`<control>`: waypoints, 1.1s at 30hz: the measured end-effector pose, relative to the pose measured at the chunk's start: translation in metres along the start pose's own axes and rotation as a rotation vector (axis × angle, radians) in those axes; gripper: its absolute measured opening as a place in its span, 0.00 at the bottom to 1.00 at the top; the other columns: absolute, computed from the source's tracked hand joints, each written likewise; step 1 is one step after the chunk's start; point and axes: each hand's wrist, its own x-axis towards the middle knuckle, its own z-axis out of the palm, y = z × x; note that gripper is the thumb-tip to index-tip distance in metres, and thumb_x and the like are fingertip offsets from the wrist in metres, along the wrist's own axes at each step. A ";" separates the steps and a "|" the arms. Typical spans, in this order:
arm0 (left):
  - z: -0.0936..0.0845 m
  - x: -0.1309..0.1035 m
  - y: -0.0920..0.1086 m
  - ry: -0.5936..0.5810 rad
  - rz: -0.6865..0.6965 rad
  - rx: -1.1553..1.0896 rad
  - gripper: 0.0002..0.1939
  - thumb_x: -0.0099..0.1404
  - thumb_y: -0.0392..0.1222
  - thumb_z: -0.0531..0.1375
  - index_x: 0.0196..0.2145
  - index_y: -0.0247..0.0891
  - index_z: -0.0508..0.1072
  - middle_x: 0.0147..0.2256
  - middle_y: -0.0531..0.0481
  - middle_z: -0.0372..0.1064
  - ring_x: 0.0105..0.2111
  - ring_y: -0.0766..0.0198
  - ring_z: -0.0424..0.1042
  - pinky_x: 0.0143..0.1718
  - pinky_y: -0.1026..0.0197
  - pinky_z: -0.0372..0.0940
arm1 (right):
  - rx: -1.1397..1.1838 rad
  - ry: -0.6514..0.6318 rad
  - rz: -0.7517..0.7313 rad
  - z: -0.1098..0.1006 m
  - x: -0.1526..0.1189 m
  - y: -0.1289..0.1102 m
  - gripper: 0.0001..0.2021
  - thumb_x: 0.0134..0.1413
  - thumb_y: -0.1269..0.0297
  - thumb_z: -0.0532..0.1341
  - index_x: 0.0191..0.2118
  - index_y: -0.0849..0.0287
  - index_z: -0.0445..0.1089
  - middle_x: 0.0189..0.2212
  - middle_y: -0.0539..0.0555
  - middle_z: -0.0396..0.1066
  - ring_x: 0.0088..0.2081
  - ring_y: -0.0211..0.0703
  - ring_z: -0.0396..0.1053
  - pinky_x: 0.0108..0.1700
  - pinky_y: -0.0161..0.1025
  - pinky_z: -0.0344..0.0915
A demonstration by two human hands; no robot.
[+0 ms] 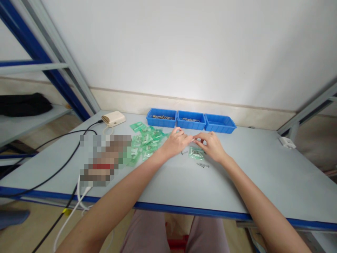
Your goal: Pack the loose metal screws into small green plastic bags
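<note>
My left hand [177, 142] and my right hand [211, 146] meet at the fingertips above the table, both with fingers pinched together. A tiny pale spot shows where the tips meet; what they hold, if anything, is too small to make out. Just below my right hand lies a small green-and-clear plastic bag [196, 154] with metal pieces inside. Two loose screws [202, 165] rest in front of that bag. More loose screws [183, 153] lie beside my left wrist. Left of my left hand spreads a heap of green plastic bags [147, 138], partly covered by my forearm.
Three blue bins stand along the wall: the left bin [161, 123] and middle bin [191, 125] hold thin metal pieces; the right bin [220, 128] shows a bare floor. At left are a cream-coloured device [113, 118], a black cable [68, 160] and a blurred-out object [105, 161]. A white block [287, 142] sits right.
</note>
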 end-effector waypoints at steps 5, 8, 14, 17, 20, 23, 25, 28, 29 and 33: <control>0.000 0.001 0.004 -0.014 -0.107 -0.052 0.21 0.72 0.41 0.43 0.30 0.35 0.72 0.21 0.51 0.68 0.25 0.66 0.65 0.42 0.58 0.56 | -0.048 0.000 -0.024 0.005 -0.001 -0.005 0.09 0.61 0.59 0.56 0.37 0.57 0.70 0.33 0.50 0.72 0.31 0.38 0.66 0.39 0.40 0.50; 0.000 0.001 0.001 -0.033 -0.181 -0.106 0.24 0.73 0.43 0.42 0.27 0.35 0.72 0.20 0.51 0.68 0.22 0.67 0.63 0.41 0.59 0.57 | -0.106 -0.018 -0.054 0.004 0.003 -0.005 0.13 0.64 0.58 0.52 0.38 0.57 0.71 0.34 0.51 0.72 0.33 0.39 0.66 0.39 0.40 0.49; -0.002 0.000 -0.014 -0.011 -0.436 -0.204 0.28 0.73 0.45 0.42 0.22 0.35 0.72 0.20 0.50 0.70 0.22 0.66 0.64 0.39 0.58 0.56 | -0.315 -0.049 0.028 -0.016 0.063 0.016 0.14 0.64 0.58 0.51 0.40 0.55 0.73 0.40 0.53 0.72 0.40 0.44 0.67 0.41 0.41 0.51; -0.002 -0.002 -0.019 -0.033 -0.468 -0.197 0.28 0.72 0.45 0.42 0.21 0.35 0.72 0.21 0.49 0.71 0.22 0.66 0.65 0.39 0.57 0.55 | -0.379 0.017 0.111 -0.030 0.090 0.033 0.16 0.65 0.60 0.49 0.47 0.58 0.72 0.47 0.59 0.68 0.47 0.52 0.63 0.45 0.46 0.51; 0.000 -0.003 -0.021 -0.071 -0.432 -0.167 0.28 0.73 0.46 0.42 0.22 0.34 0.73 0.22 0.47 0.72 0.23 0.65 0.66 0.40 0.56 0.55 | -0.417 0.047 0.152 -0.038 0.080 0.045 0.17 0.65 0.60 0.48 0.51 0.56 0.70 0.53 0.60 0.62 0.52 0.56 0.58 0.47 0.50 0.52; 0.002 -0.004 -0.020 -0.077 -0.369 -0.143 0.29 0.73 0.46 0.41 0.23 0.34 0.72 0.23 0.47 0.72 0.23 0.65 0.67 0.40 0.56 0.55 | -0.412 -0.027 0.110 -0.041 0.033 0.050 0.15 0.64 0.58 0.49 0.45 0.49 0.73 0.53 0.54 0.63 0.52 0.52 0.58 0.48 0.48 0.54; 0.004 -0.003 -0.018 -0.074 -0.334 -0.132 0.29 0.73 0.46 0.41 0.23 0.34 0.72 0.23 0.47 0.72 0.23 0.64 0.67 0.40 0.56 0.55 | -0.357 -0.108 0.051 -0.041 -0.007 0.050 0.16 0.64 0.54 0.49 0.45 0.45 0.73 0.55 0.52 0.60 0.53 0.50 0.56 0.51 0.49 0.55; 0.007 -0.003 -0.015 -0.090 -0.286 -0.104 0.30 0.73 0.47 0.40 0.22 0.34 0.72 0.22 0.47 0.71 0.23 0.64 0.66 0.39 0.56 0.55 | -0.283 -0.189 0.056 -0.043 -0.057 0.047 0.18 0.65 0.52 0.46 0.50 0.42 0.70 0.59 0.50 0.54 0.57 0.51 0.53 0.54 0.52 0.54; 0.008 -0.003 -0.015 -0.095 -0.270 -0.092 0.30 0.73 0.47 0.40 0.22 0.34 0.72 0.21 0.47 0.71 0.22 0.64 0.66 0.38 0.56 0.55 | -0.271 -0.205 0.070 -0.045 -0.069 0.046 0.18 0.65 0.52 0.45 0.51 0.41 0.69 0.60 0.50 0.53 0.58 0.51 0.51 0.55 0.54 0.53; 0.010 -0.005 -0.016 -0.088 -0.242 -0.056 0.29 0.73 0.47 0.41 0.22 0.35 0.72 0.21 0.47 0.71 0.22 0.64 0.66 0.38 0.56 0.55 | -0.153 -0.217 0.095 -0.052 -0.092 0.045 0.18 0.64 0.52 0.46 0.48 0.44 0.72 0.58 0.51 0.56 0.58 0.51 0.52 0.57 0.56 0.51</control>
